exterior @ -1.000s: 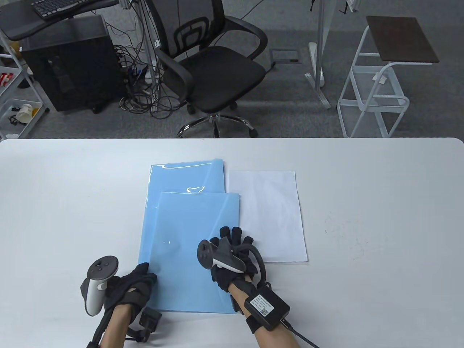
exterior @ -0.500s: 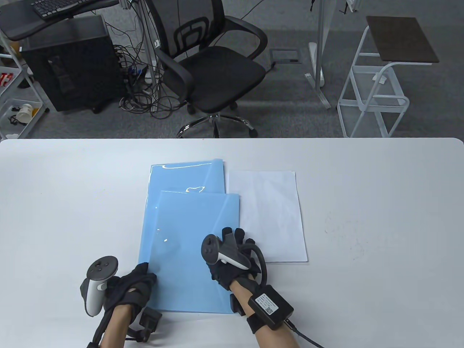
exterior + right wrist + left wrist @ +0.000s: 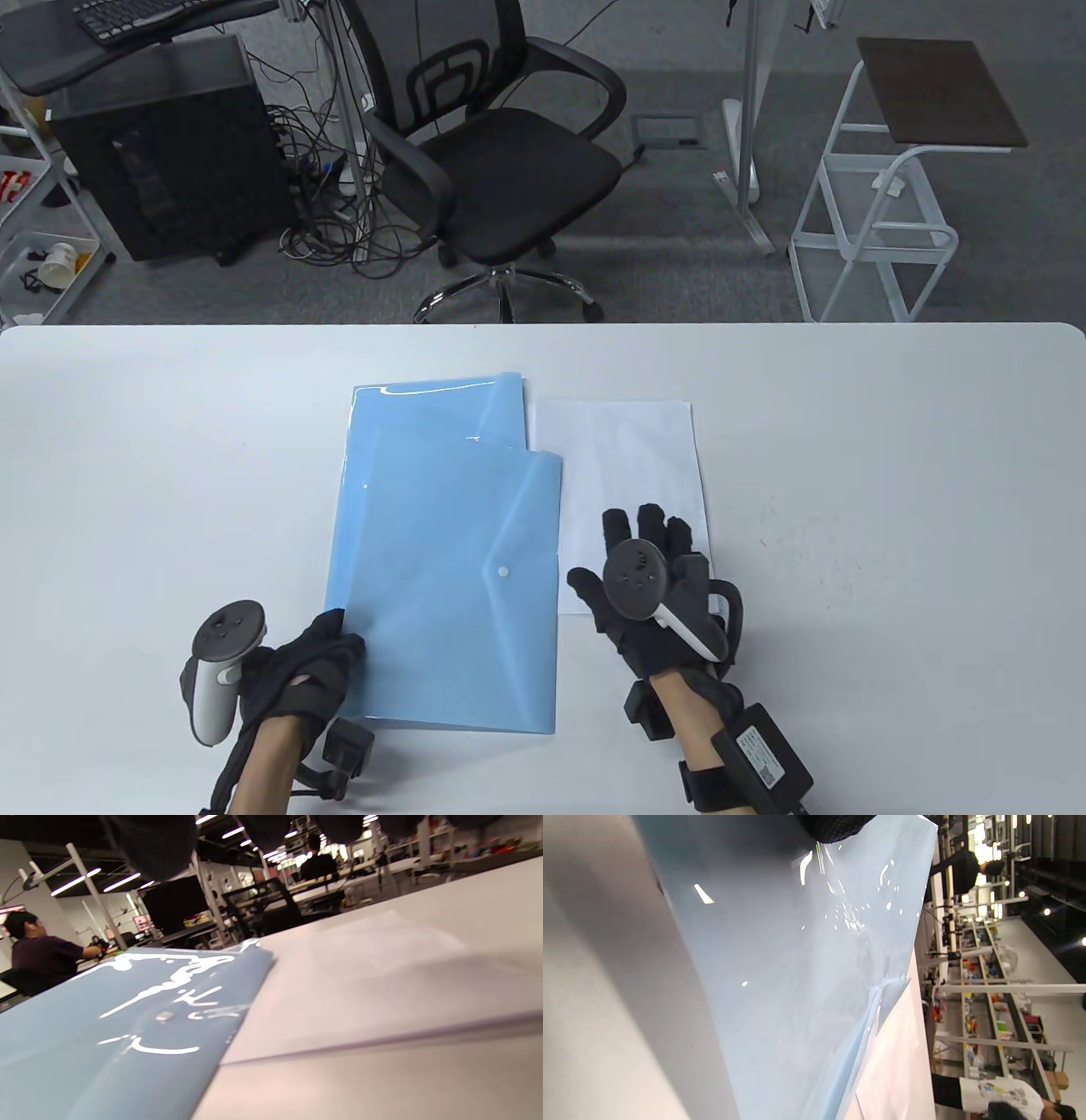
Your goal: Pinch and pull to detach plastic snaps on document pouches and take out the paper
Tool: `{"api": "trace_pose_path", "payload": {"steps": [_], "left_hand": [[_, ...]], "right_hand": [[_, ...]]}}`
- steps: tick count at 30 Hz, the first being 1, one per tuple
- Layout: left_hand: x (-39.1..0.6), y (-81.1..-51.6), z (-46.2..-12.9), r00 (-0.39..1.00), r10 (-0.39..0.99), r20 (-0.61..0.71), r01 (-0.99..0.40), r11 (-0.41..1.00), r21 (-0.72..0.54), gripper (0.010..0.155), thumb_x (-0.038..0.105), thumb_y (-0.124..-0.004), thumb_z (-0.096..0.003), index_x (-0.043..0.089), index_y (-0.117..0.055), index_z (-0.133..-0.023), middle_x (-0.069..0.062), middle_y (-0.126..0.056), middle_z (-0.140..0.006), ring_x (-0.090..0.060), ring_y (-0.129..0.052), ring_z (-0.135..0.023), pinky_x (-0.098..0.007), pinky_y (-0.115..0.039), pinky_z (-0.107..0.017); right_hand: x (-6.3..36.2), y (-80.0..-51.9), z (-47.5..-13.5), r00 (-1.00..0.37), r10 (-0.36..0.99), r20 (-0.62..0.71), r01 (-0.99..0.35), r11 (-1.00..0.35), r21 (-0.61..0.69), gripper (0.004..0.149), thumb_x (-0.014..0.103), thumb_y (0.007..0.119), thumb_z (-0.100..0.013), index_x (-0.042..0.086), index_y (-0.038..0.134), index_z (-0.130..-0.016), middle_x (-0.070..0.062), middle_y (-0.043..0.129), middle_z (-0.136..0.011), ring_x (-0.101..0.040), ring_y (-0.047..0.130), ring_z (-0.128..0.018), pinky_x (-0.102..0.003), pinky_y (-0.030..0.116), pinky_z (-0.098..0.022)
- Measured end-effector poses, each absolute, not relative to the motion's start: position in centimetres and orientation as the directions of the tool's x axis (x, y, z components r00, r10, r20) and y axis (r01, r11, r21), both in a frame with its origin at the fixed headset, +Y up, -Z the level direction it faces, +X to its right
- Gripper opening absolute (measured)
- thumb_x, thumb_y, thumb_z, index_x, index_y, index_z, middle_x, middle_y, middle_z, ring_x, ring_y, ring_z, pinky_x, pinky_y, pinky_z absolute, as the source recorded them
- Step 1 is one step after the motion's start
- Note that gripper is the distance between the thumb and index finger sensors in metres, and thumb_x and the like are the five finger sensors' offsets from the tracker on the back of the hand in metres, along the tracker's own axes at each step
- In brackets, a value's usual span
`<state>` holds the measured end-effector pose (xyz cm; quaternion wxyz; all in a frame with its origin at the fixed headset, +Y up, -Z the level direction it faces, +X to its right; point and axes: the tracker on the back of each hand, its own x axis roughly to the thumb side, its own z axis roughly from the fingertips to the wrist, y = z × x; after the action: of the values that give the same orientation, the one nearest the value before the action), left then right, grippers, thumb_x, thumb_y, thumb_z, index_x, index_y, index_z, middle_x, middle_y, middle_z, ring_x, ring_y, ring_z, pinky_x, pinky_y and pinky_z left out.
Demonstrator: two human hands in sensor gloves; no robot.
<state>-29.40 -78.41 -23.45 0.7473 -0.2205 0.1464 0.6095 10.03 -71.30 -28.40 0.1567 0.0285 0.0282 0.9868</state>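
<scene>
centrally on the white table [image 3: 848, 424] lies a blue document pouch [image 3: 450, 611], flap closed over its white snap [image 3: 503, 572], atop another blue pouch [image 3: 424, 407]. white paper [image 3: 628, 458] lies just beside it on the right. left hand [image 3: 310, 671] grips the top pouch's near left corner. right hand [image 3: 653, 594], fingers spread and holding nothing, hovers over the paper's near edge.

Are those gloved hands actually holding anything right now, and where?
The left hand grips the top blue pouch at its near left corner. The right hand holds nothing, fingers spread over the white paper.
</scene>
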Motion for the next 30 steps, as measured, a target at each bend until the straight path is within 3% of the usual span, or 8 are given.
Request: {"api": "trace_pose_path", "payload": {"steps": [3, 8, 20, 30], "left_hand": [[-29.6, -78.3, -23.4, 0.197, 0.852, -0.484, -0.979, 0.147, -0.141, 0.051, 0.017, -0.063, -0.0585, 0.007, -0.052, -0.107, -0.009, -0.084, -0.092, -0.029, -0.102, -0.062, -0.042, -0.090, -0.044], [-30.1, -78.2, -23.3, 0.168, 0.860, -0.482, -0.985, 0.124, -0.122, 0.050, 0.017, -0.063, -0.0584, 0.007, -0.052, -0.107, -0.009, -0.084, -0.092, -0.029, -0.102, -0.061, -0.042, -0.090, -0.044], [-31.3, -76.2, -24.5, 0.115, 0.881, -0.459, -0.993, 0.096, -0.065, 0.050, 0.017, -0.063, -0.0588, 0.007, -0.052, -0.107, -0.008, -0.084, -0.092, -0.028, -0.102, -0.061, -0.042, -0.090, -0.044], [-32.9, -74.5, -28.6, 0.122, 0.879, -0.461, -0.988, 0.150, 0.025, 0.048, 0.019, -0.065, -0.0596, 0.008, -0.057, -0.106, -0.007, -0.086, -0.089, -0.028, -0.102, -0.058, -0.042, -0.090, -0.043]], "right_hand": [[12.5, -71.7, -27.8, -0.963, 0.268, -0.003, -0.268, -0.963, 0.038, 0.084, 0.065, 0.065, -0.050, 0.020, 0.040, -0.117, -0.030, 0.030, -0.125, -0.065, 0.032, -0.106, -0.081, 0.042, -0.067], [15.0, -73.1, -27.4, -0.944, 0.324, -0.056, -0.325, -0.945, 0.017, 0.086, 0.066, 0.065, -0.050, 0.019, 0.038, -0.117, -0.030, 0.028, -0.125, -0.065, 0.029, -0.105, -0.082, 0.039, -0.067], [16.2, -74.2, -27.8, -0.924, 0.372, -0.086, -0.375, -0.927, 0.014, 0.086, 0.066, 0.065, -0.050, 0.017, 0.042, -0.116, -0.030, 0.033, -0.125, -0.065, 0.034, -0.105, -0.081, 0.041, -0.067], [16.9, -74.5, -27.4, -0.914, 0.392, -0.103, -0.397, -0.917, 0.032, 0.085, 0.065, 0.066, -0.051, 0.015, 0.044, -0.116, -0.031, 0.036, -0.124, -0.065, 0.037, -0.105, -0.081, 0.043, -0.066]]}}
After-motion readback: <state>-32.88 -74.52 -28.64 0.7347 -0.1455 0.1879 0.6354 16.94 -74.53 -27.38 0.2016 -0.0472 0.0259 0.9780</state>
